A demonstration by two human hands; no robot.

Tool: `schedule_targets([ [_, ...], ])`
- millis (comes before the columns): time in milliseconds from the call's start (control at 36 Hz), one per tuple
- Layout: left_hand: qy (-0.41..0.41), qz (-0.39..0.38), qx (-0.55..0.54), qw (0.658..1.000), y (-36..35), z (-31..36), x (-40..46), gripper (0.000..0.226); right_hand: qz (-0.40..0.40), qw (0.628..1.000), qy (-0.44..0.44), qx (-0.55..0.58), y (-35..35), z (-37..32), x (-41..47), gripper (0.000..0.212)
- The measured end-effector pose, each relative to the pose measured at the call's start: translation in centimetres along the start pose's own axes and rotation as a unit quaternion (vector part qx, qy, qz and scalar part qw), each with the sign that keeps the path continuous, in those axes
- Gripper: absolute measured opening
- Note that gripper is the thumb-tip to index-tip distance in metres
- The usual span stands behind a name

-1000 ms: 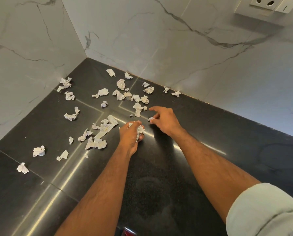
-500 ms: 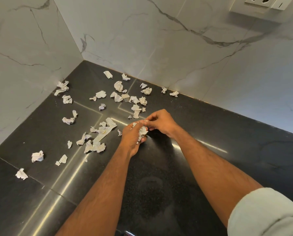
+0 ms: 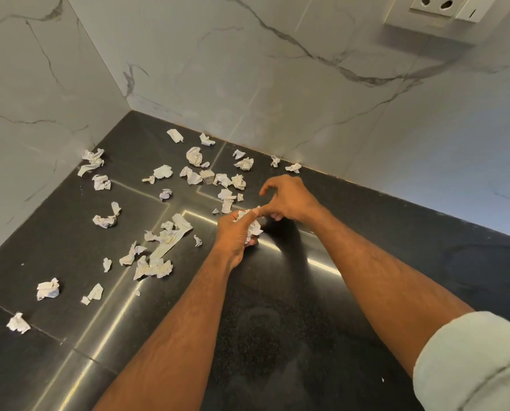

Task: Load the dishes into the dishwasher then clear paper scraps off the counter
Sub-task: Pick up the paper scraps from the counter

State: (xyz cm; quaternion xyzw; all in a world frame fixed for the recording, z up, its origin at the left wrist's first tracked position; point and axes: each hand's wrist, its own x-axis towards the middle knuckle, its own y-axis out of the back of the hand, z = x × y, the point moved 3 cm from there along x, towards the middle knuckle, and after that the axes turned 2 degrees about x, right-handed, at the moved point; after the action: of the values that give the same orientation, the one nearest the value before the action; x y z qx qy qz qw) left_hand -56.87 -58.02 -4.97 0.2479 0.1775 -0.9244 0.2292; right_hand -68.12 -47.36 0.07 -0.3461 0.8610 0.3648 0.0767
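My left hand (image 3: 237, 231) is curled round a wad of paper scraps (image 3: 252, 223), held just above the counter (image 3: 366, 232). My right hand (image 3: 289, 198) is right beside it, thumb tip touching the top of the wad as if tucking a piece in; its forefinger arches up free and the other fingers are loosely bent. I can't tell whether it pinches a scrap of its own.

Around the hands the dark counter to the right and toward me shows no paper. To the left and toward the marble wall (image 3: 248, 69) plenty lies loose: a long strip (image 3: 170, 243) among a heap near my left wrist, a cluster by the corner, and single crumpled balls (image 3: 48, 289) well apart at the left edge.

No dishes or dishwasher are in view, so I judge loading finished. Clearing is partway, most scraps still left.
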Motion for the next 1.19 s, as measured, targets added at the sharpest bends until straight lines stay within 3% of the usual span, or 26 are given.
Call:
schedule_targets([
  [56, 0.001, 0.003, -0.008, 1.0, 0.1, 0.3, 0.2, 0.017, 0.008, 1.0, 0.002, -0.014, 0.9, 0.3, 0.9, 0.045],
  [139, -0.003, 0.012, -0.022, 1.0, 0.3, 0.7, 0.5, 0.015, 0.093, 0.991, 0.028, -0.095, 2.7, 0.9, 2.9, 0.034],
  [194, -0.007, 0.013, -0.021, 1.0, 0.6, 1.0, 0.6, 0.015, 0.127, 0.978, 0.042, -0.162, 3.6, 1.0, 4.4, 0.037],
  [333, -0.011, 0.015, -0.02, 1.0, 1.6, 1.3, 0.5, 0.013, 0.072, 0.933, 0.044, -0.35, 3.5, 0.1, 7.0, 0.053],
  [444, -0.011, 0.016, -0.013, 1.0, 2.4, 1.3, 0.3, 0.013, 0.056, 0.913, 0.039, -0.403, 2.4, -0.1, 7.6, 0.045],
  [667, -0.012, 0.013, -0.013, 1.0, 3.2, 1.1, 0.0, 0.012, 0.109, 0.941, 0.062, -0.314, 0.7, 0.3, 5.0, 0.021],
  [833, -0.005, 0.012, -0.007, 1.0, 3.0, 0.8, -0.3, 0.013, 0.218, 0.951, 0.004, -0.218, 3.8, 1.8, 3.4, 0.044],
  [917, -0.001, 0.011, -0.012, 1.0, 3.0, 0.5, -0.4, 0.012, 0.179, 0.954, -0.032, -0.24, 5.0, 2.3, 3.8, 0.049],
  [1000, 0.004, 0.016, -0.011, 1.0, 2.9, 0.1, -0.6, 0.013, 0.136, 0.958, -0.051, -0.247, 5.1, 3.0, 4.2, 0.029],
  [1056, 0.008, 0.012, -0.019, 1.0, 2.8, -0.1, -0.7, 0.013, 0.143, 0.958, -0.057, -0.241, 4.9, 3.4, 4.1, 0.019],
  [1194, 0.019, 0.006, -0.038, 0.999, 2.9, -0.5, -1.1, 0.013, 0.148, 0.96, -0.059, -0.228, 3.6, 4.0, 2.6, 0.019],
])
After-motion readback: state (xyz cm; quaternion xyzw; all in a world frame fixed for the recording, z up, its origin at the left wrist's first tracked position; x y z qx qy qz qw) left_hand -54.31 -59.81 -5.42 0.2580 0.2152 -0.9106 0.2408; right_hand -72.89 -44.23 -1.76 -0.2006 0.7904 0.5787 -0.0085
